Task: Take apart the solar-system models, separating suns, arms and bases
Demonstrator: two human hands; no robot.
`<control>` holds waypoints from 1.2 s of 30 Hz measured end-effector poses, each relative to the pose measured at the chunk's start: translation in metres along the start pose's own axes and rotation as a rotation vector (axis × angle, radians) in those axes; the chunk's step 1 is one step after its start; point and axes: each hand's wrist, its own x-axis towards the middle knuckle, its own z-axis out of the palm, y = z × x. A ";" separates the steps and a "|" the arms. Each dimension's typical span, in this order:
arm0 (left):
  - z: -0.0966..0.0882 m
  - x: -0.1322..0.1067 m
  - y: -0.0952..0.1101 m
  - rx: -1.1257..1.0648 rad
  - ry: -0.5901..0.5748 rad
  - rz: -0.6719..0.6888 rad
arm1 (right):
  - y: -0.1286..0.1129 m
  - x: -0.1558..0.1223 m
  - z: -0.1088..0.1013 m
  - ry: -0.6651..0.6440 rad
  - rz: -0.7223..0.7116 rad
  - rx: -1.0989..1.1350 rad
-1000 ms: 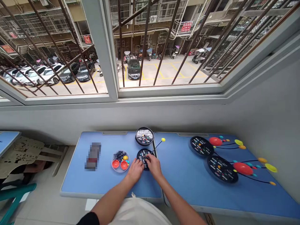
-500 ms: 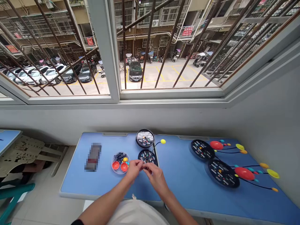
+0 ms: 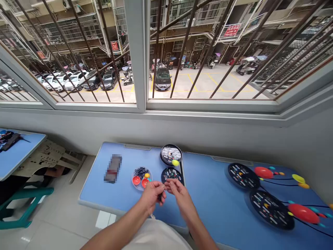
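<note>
My left hand (image 3: pixel 154 195) is closed, its fingers curled round a small black part (image 3: pixel 160 197) that shows only partly. Beside it, the thumb and fingers of my right hand (image 3: pixel 179 191) pinch together, fingertips meeting those of the left; what they hold is too small to make out. A yellow ball (image 3: pixel 175 163) appears just beyond the hands; its thin stem is blurred now. Behind the fingers lies a round black disc (image 3: pixel 172 175) with printed shapes. Left of my hands, a clear round tray (image 3: pixel 133 183) holds red cups (image 3: pixel 136 180), black rods (image 3: pixel 141 172) and small coloured balls.
A stacked black-rimmed disc (image 3: pixel 171 153) stands at the table's back. On the right are two assembled models with black bases (image 3: pixel 244 176), red balls (image 3: pixel 303 213) and long thin rods. A blurred phone-like object (image 3: pixel 113 168) lies left. A green stool (image 3: pixel 28 206) stands on the floor.
The view has swung left, so the scene sits further right. The yellow ball has come lower, over the stacked disc's edge, and a black part now shows in my left hand.
</note>
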 end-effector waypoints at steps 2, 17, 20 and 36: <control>0.008 -0.007 0.004 -0.006 -0.015 -0.001 | -0.008 0.005 0.007 -0.076 0.046 0.101; 0.025 -0.035 0.010 -0.010 0.198 -0.050 | -0.050 0.070 -0.016 -0.018 0.097 0.384; 0.013 -0.027 0.025 -0.099 0.273 0.184 | -0.061 0.051 -0.009 -0.266 0.168 0.427; -0.022 -0.016 0.036 0.079 0.249 0.310 | -0.011 -0.014 0.035 -0.462 0.263 0.086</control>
